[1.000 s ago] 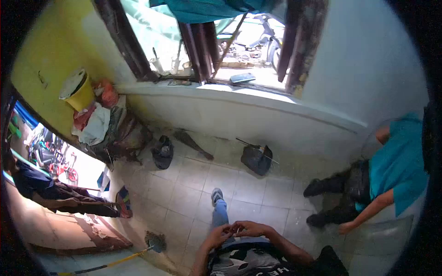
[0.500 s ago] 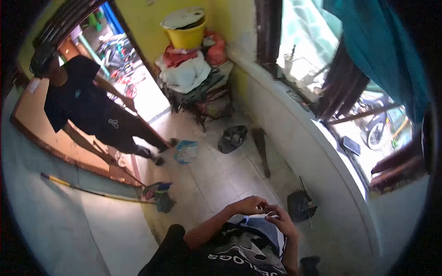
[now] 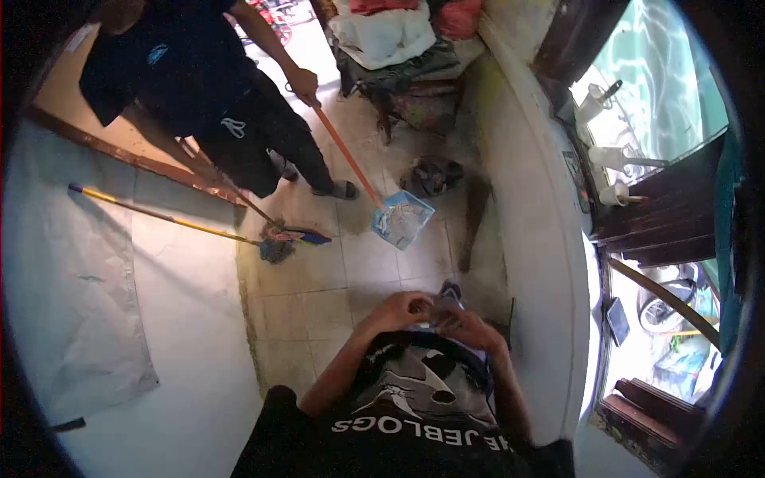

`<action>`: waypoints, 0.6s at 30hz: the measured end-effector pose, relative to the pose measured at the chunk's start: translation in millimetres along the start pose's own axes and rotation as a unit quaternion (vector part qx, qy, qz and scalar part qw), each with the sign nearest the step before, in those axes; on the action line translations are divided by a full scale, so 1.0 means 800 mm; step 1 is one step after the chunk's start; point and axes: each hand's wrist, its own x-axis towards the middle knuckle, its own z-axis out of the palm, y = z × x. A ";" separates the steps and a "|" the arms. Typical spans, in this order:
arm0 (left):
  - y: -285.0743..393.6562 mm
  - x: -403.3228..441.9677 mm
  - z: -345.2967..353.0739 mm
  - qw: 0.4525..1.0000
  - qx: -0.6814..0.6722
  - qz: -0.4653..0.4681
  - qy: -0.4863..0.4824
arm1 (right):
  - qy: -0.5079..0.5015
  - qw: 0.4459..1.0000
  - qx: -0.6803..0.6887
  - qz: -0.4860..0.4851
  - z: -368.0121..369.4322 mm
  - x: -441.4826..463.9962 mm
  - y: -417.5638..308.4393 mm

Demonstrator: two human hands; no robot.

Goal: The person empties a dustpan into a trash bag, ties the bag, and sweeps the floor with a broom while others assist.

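My left hand (image 3: 405, 311) and my right hand (image 3: 466, 325) are close together in front of my waist, over the black printed shirt (image 3: 430, 382). The left fingers are curled, with thumb and forefinger forming a loop. My right fingers bend in against the left fingertips and look slightly blurred. Whether anything small is pinched between them, I cannot make out. Across from me, a person in dark clothes (image 3: 199, 72) holds an orange-handled blue dustpan (image 3: 405, 221) with debris in it. The person's other hand is on a broom (image 3: 291, 235) whose bristles rest on the floor.
A yellow-striped pole (image 3: 159, 213) leans along the left wall. A dark plastic bag (image 3: 430, 175) lies on the tiled floor (image 3: 319, 279). Cloths are piled on a chair (image 3: 414, 95) at the back. A phone (image 3: 617, 321) and cups (image 3: 610, 157) sit by the right-hand window.
My view has tilted down and turned. The dustpan has moved away from the doorway, closer to the dark bag and me. My hands stay together at my waist.
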 end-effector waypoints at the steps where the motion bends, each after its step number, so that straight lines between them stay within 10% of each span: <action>1: 0.001 0.003 0.002 0.997 -0.041 -0.041 0.059 | -0.006 0.999 -0.046 -0.001 -0.022 0.004 -0.001; 14: -0.007 0.011 0.026 0.913 -0.180 -0.226 0.288 | 0.005 0.982 -0.168 0.087 -0.134 0.065 0.181; 18: -0.041 0.043 -0.078 0.909 -0.010 -0.191 0.370 | 0.018 0.944 -0.325 0.050 -0.115 0.071 0.327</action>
